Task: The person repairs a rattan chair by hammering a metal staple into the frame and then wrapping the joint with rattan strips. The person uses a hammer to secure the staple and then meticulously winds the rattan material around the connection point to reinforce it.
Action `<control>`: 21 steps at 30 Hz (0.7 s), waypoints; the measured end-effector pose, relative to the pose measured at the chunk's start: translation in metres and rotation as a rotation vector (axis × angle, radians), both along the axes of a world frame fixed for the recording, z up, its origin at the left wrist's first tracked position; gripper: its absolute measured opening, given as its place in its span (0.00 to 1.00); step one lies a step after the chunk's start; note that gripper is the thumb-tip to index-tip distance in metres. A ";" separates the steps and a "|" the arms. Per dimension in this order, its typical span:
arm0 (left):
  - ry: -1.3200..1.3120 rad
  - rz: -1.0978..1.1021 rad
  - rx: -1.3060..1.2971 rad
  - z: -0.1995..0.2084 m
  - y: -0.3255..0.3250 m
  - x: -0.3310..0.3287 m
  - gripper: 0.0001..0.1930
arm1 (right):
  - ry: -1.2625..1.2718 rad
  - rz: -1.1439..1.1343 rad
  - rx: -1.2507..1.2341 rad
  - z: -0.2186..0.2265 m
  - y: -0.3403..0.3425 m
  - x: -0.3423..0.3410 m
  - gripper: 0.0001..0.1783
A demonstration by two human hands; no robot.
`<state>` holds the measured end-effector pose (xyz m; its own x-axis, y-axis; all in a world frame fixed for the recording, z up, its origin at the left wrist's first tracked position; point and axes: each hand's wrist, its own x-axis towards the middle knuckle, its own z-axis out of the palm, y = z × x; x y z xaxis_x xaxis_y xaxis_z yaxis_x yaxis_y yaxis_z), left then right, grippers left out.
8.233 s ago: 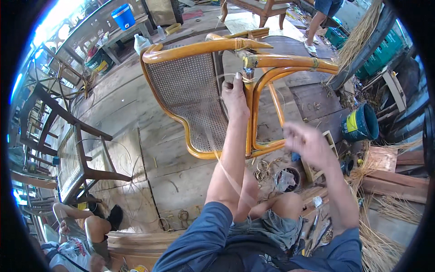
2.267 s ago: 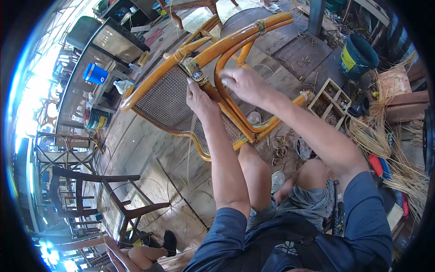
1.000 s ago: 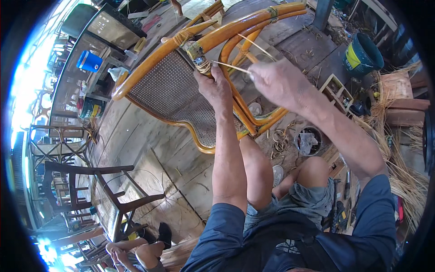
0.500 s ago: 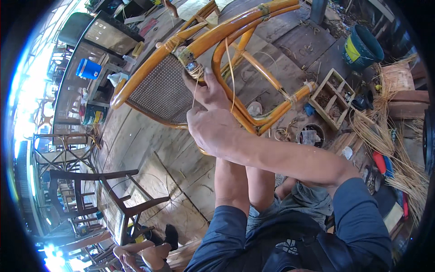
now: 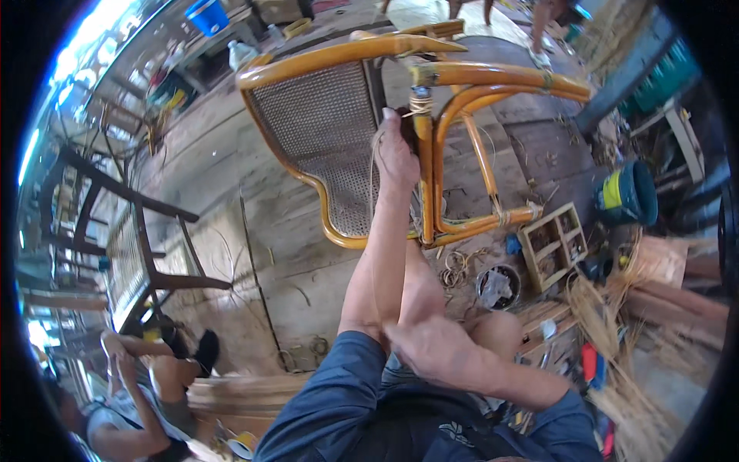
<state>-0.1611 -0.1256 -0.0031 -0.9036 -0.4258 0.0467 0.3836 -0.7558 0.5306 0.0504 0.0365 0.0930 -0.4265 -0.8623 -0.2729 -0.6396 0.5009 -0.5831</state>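
Left hand (image 5: pixel 399 158) is clamped on a post (image 5: pixel 425 196) of the rattan chair (image 5: pixel 425 158), thumb up, just below the strand binding (image 5: pixel 421 102) near the post's top end. Fingers partly hidden, wrap not fully readable from my feed.

Right hand (image 5: pixel 439 350) is well apart from the left, low, in front of the torso, right by the left elbow. Fingers look curled but motion-blurred. A thin pale strand (image 5: pixel 373 173) leaves the left hand and runs down along the left forearm (image 5: pixel 385 246) toward the right; I can't tell if the right fingers grip it.

Chair sits ahead of the knees, over the plank floor (image 5: pixel 300 262). Glossy orange-brown poles, woven cane panel (image 5: pixel 312 115) on my left, curved poles and a lower rail on my right.

Right of the knees: bowl (image 5: pixel 499 286) with clear plastic in it, strand offcuts (image 5: pixel 456 269) beside it, wooden divided tray (image 5: pixel 550 245), then a dark teal bucket (image 5: pixel 647 196) with a yellow patch. Loose fibre bundle (image 5: pixel 616 377) lower right.

Left side: dark wooden chair (image 5: pixel 146 246) with woven seat. Co-worker (image 5: pixel 127 427) lower left, seated, hands close together. Blue cooler (image 5: pixel 206 17) upper left.
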 end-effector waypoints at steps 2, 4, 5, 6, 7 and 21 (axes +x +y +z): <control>-0.110 -0.032 0.145 -0.012 -0.007 -0.007 0.15 | -0.345 0.129 -0.040 -0.024 0.017 -0.003 0.21; -0.188 -0.058 0.121 -0.030 -0.014 -0.007 0.15 | -0.245 0.023 -0.204 -0.030 0.030 -0.044 0.18; -0.216 -0.055 0.082 -0.050 -0.021 -0.010 0.15 | -0.306 -0.255 -0.210 -0.023 0.032 -0.063 0.17; -0.245 -0.065 0.045 -0.063 -0.022 -0.014 0.16 | -0.331 -0.411 -0.222 -0.026 0.032 -0.088 0.17; -0.277 -0.075 0.024 -0.065 -0.017 -0.021 0.16 | -0.201 -0.519 -0.320 -0.048 0.040 -0.116 0.17; -0.090 -0.296 -0.347 -0.084 -0.007 -0.057 0.09 | -0.192 -0.500 -0.829 -0.103 -0.042 -0.277 0.10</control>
<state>-0.2182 -0.1323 -0.0870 -0.9909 -0.1220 0.0569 0.1191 -0.5975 0.7930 -0.2265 -0.0056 -0.0103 -0.8055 -0.5445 0.2337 -0.3236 0.0738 -0.9433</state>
